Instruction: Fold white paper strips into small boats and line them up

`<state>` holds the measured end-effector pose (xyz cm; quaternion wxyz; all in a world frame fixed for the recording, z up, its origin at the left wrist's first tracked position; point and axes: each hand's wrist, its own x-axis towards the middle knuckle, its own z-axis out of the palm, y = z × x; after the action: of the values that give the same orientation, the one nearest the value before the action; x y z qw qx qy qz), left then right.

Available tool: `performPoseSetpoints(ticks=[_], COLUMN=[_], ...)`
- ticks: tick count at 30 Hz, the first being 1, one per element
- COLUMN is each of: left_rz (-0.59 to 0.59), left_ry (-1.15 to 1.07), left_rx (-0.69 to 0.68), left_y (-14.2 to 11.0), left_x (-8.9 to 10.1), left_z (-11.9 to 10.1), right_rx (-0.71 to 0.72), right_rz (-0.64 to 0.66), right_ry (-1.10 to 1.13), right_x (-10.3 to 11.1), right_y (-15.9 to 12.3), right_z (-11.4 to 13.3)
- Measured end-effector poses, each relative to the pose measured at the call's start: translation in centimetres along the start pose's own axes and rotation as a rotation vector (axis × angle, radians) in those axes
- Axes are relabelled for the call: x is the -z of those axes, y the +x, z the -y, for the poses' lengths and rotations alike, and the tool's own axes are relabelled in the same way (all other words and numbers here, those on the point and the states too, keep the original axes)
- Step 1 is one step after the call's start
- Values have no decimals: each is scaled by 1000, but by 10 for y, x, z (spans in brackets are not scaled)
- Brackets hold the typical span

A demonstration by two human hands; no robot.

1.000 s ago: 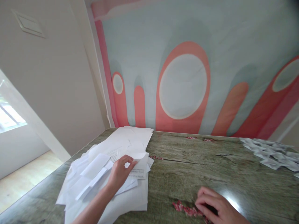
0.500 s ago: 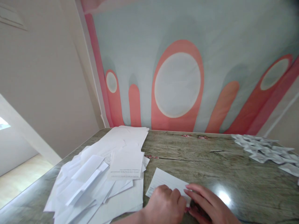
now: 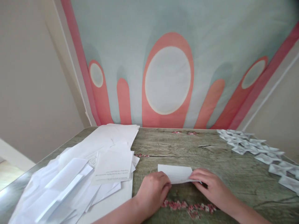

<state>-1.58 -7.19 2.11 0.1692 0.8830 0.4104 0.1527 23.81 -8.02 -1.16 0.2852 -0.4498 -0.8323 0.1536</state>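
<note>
A white slip of paper (image 3: 178, 173), folded into a narrow strip, is held just over the wood-patterned table between both hands. My left hand (image 3: 155, 188) grips its left end, fingers curled and the thumb along the lower edge. At the right end, my right hand (image 3: 207, 183) pinches the paper between thumb and fingers. Left of my hands lies a loose heap of white paper sheets (image 3: 114, 165), several with printed lines. Folded paper pieces (image 3: 261, 149) are laid out in rows at the far right.
The table (image 3: 173, 149) has a wood-grain top with pink flower prints. Behind it, a wall covering (image 3: 168, 81) with coral and pale-green shapes rises from the back edge. A plain wall (image 3: 35, 77) stands at the left.
The slip has turned from slanted to nearly level and looks narrower. My hands have moved apart to its two ends. The camera view has shifted to the right.
</note>
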Motion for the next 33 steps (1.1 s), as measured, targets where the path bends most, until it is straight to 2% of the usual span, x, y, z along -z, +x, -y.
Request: performPoseSetpoints(ticks=[6, 11, 17, 20, 23, 25, 27, 30, 33], left_rz=[-56, -97, -185, -281, -341, -269, -134, 3, 85], left_ry=[-150, -228, -252, -190, 41, 173, 235, 243, 203], left_rx=[68, 134, 264, 190, 32, -68, -166, -212, -188], left_y=[4, 13, 25, 25, 20, 14, 9, 3, 2], left_x=[1, 1, -8, -5, 2, 2, -2, -12, -16], left_z=[5, 12, 26, 23, 9, -3, -14, -21, -18], right_rx=[-104, -237, -250, -253, -244, -238, -237, -233, -230], right_rz=[47, -34, -105, -103, -110, -122, -127, -133, -143], right_ry=[84, 87, 105, 89, 91, 94, 93, 86, 75], right_x=[9, 0, -11, -12, -14, -16, -16, -15, -13], right_y=[6, 5, 8, 11, 12, 12, 12, 14, 15], right_z=[10, 3, -4, -6, -9, -10, -11, -10, -8])
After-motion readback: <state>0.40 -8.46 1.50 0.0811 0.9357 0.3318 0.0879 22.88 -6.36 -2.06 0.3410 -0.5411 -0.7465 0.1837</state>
